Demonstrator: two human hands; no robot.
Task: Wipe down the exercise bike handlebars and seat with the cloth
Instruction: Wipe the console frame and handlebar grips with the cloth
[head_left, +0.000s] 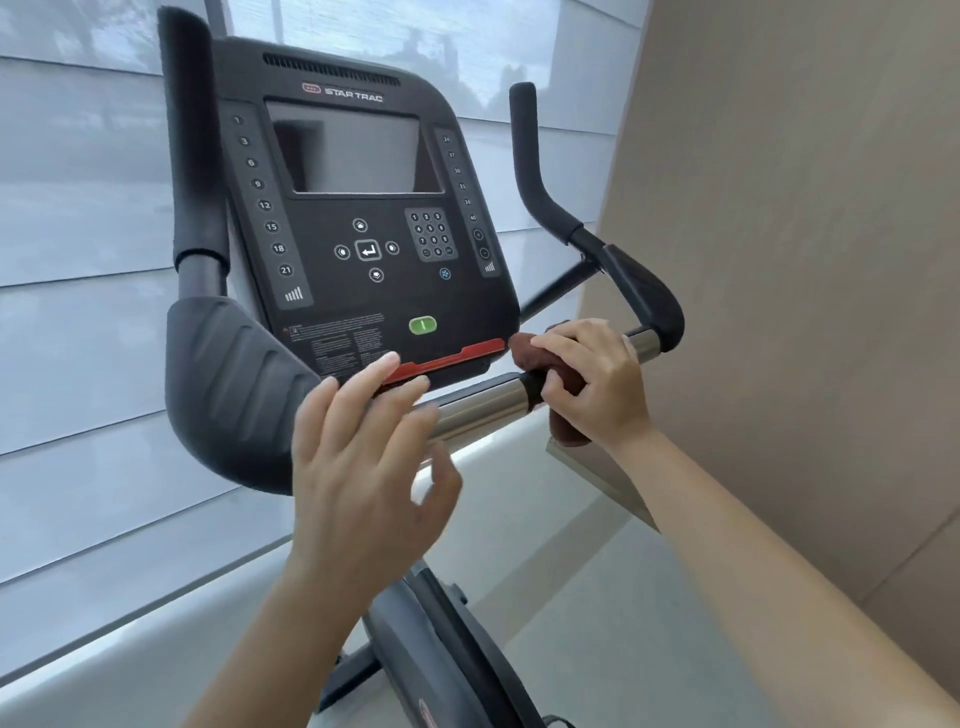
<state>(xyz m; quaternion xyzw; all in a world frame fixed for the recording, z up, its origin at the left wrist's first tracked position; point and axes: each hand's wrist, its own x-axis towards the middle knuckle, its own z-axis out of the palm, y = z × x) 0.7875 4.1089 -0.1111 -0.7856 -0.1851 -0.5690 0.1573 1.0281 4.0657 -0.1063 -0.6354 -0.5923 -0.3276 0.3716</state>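
Our right hand (592, 379) grips the dark red cloth (525, 347), wrapped round the bar (483, 408) just right of its chrome section. Our left hand (358, 457) holds nothing, fingers straight and spread, by the lower edge of the console (363, 234).

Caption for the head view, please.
Right hand grips a dark red cloth around the bike's chrome handlebar; the open left hand is spread below the console.
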